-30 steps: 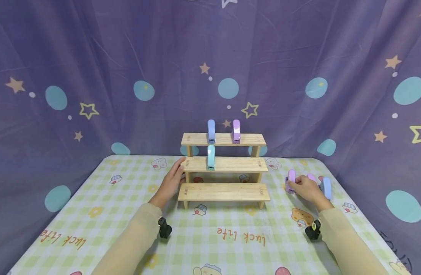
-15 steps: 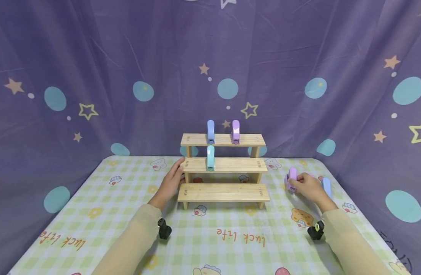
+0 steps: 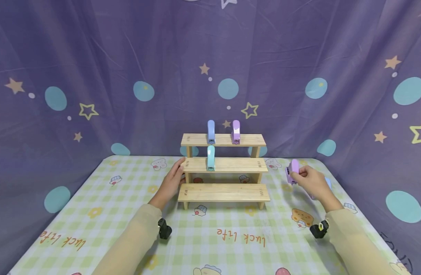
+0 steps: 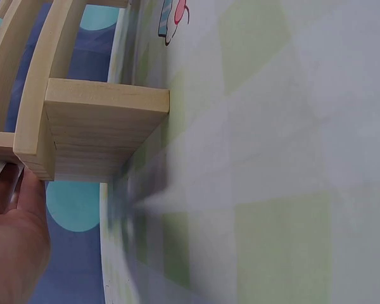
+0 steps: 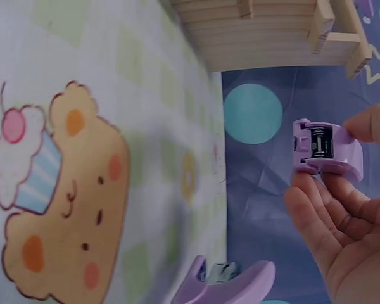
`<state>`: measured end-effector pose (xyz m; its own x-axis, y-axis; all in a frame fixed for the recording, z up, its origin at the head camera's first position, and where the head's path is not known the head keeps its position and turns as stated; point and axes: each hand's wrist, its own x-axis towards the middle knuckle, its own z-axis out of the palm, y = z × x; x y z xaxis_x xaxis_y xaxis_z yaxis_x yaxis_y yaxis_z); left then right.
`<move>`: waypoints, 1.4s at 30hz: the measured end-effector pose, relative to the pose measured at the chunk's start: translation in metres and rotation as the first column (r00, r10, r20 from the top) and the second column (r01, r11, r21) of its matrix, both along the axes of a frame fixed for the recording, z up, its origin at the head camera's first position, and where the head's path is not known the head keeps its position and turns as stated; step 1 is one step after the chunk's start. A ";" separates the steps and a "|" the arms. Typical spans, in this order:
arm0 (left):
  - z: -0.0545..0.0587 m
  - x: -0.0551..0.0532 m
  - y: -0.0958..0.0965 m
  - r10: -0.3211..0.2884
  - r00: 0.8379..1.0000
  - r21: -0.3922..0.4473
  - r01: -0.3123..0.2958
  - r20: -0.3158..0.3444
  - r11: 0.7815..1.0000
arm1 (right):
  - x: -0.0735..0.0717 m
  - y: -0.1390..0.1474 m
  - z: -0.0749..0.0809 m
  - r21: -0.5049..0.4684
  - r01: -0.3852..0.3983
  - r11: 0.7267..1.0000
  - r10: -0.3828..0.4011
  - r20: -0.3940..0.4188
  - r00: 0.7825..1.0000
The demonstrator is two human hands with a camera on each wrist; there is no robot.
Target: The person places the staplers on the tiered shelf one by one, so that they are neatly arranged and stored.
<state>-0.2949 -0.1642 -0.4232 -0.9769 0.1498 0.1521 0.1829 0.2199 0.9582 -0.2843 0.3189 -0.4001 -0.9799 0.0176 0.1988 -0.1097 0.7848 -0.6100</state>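
Small purple plastic-looking stapler (image 3: pixel 294 168) pinched by right hand (image 3: pixel 312 182), held raised, right of three-tiered pale wooden stand (image 3: pixel 224 194); best kept upright, unsqueezed. Left hand (image 3: pixel 169 184) laid unclenched against middle tier (image 3: pixel 238 164); pressure best kept light

The gap between the right hand (image 3: pixel 313 183) and wooden stand (image 3: pixel 224 193) is free; a turquoise stapler (image 3: pixel 211 157) obstructs the middle tier (image 3: pixel 239 165) left of centre.
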 end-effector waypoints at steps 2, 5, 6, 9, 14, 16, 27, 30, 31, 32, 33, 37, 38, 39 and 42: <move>0.000 0.000 0.000 -0.003 1.000 0.000 0.003 -0.001 1.000 | 0.001 -0.001 0.003 -0.007 0.001 1.000 -0.001 -0.024 1.000; -0.001 -0.001 0.000 0.006 1.000 -0.008 -0.006 0.009 1.000 | 0.002 -0.002 0.007 -0.017 -0.004 1.000 0.003 -0.047 0.999; -0.002 -0.001 -0.001 0.006 1.000 -0.011 -0.006 0.011 1.000 | 0.002 -0.003 0.008 -0.020 -0.007 1.000 0.006 -0.054 0.999; -0.002 -0.002 0.000 0.011 1.000 -0.007 -0.011 0.008 1.000 | 0.005 -0.008 0.014 -0.035 -0.011 0.999 0.008 -0.066 0.998; -0.001 -0.001 0.000 0.016 1.000 -0.008 -0.016 0.013 1.000 | 0.009 -0.018 0.023 -0.055 -0.013 0.998 0.009 -0.087 0.996; -0.001 -0.001 0.000 0.016 1.000 -0.008 -0.016 0.018 1.000 | 0.010 -0.021 0.027 -0.056 -0.020 0.998 0.015 -0.092 0.996; -0.002 -0.002 0.000 0.004 1.000 -0.005 -0.004 0.010 1.000 | 0.014 -0.039 0.040 -0.062 -0.059 0.996 0.051 -0.118 0.992; -0.001 -0.002 -0.001 -0.006 1.000 -0.003 0.006 0.004 1.000 | 0.015 -0.045 0.043 -0.079 -0.074 0.994 0.064 -0.123 0.990; -0.001 -0.002 -0.001 -0.005 1.000 -0.003 0.005 0.005 1.000 | 0.015 -0.047 0.044 -0.083 -0.078 0.993 0.067 -0.124 0.990; -0.001 -0.002 0.000 -0.007 1.000 -0.002 0.007 0.004 1.000 | 0.014 -0.049 0.044 -0.083 -0.084 0.993 0.073 -0.126 0.989; -0.001 -0.002 0.000 -0.008 1.000 -0.004 0.008 0.003 1.000 | 0.014 -0.051 0.045 -0.085 -0.089 0.992 0.078 -0.128 0.989; -0.001 -0.002 0.000 -0.011 1.000 -0.003 0.011 0.004 1.000 | 0.010 -0.059 0.045 -0.079 -0.112 0.991 0.100 -0.138 0.985; 0.000 -0.001 0.000 -0.011 1.000 -0.006 0.011 0.003 1.000 | 0.010 -0.061 0.045 -0.078 -0.117 0.990 0.105 -0.139 0.985; 0.000 -0.001 0.000 -0.009 1.000 -0.011 0.009 0.004 1.000 | 0.009 -0.063 0.045 -0.081 -0.120 0.989 0.108 -0.139 0.984; -0.001 -0.001 0.000 -0.011 1.000 -0.013 0.011 0.005 1.000 | 0.006 -0.069 0.044 -0.089 -0.137 0.987 0.123 -0.141 0.982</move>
<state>-0.2959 -0.1645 -0.4238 -0.9760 0.1622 0.1453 0.1806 0.2306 0.9561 -0.2782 0.2495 -0.3560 -0.9395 -0.0823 0.3324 -0.2931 0.6955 -0.6561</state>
